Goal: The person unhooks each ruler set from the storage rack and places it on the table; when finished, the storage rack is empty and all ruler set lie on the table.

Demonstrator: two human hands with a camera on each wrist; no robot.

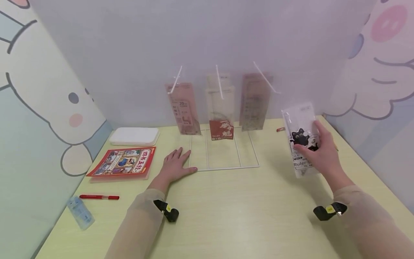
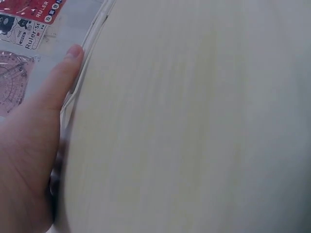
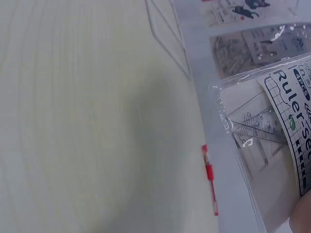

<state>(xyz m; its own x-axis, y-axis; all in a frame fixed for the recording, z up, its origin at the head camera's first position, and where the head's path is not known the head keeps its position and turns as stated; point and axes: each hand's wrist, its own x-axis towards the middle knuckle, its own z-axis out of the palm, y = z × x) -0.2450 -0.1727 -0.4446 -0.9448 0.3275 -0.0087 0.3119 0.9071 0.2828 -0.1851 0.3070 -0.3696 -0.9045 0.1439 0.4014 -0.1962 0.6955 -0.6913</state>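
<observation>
My right hand [image 1: 323,154] grips a clear ruler set packet [image 1: 302,115] above the right side of the table, thumb across its front. The card shows black cats and "Ruler-set"; clear rulers [image 3: 265,128] show through the plastic in the right wrist view. On the table my left hand [image 1: 173,166] rests with spread fingers at the left end of a white wire rack [image 1: 226,168], its thumb by the front corner. From the rack's hooks hang a pink packet [image 1: 184,111], a pale packet with a red lower part [image 1: 221,130] and a brownish packet [image 1: 256,100].
At the left lie a white case [image 1: 134,136], a red comic-style book [image 1: 124,162], a red pen [image 1: 99,197] and a pale blue translucent object [image 1: 81,212]. Another red pen [image 3: 209,172] lies near the table's back edge, at the right. Walls stand on three sides.
</observation>
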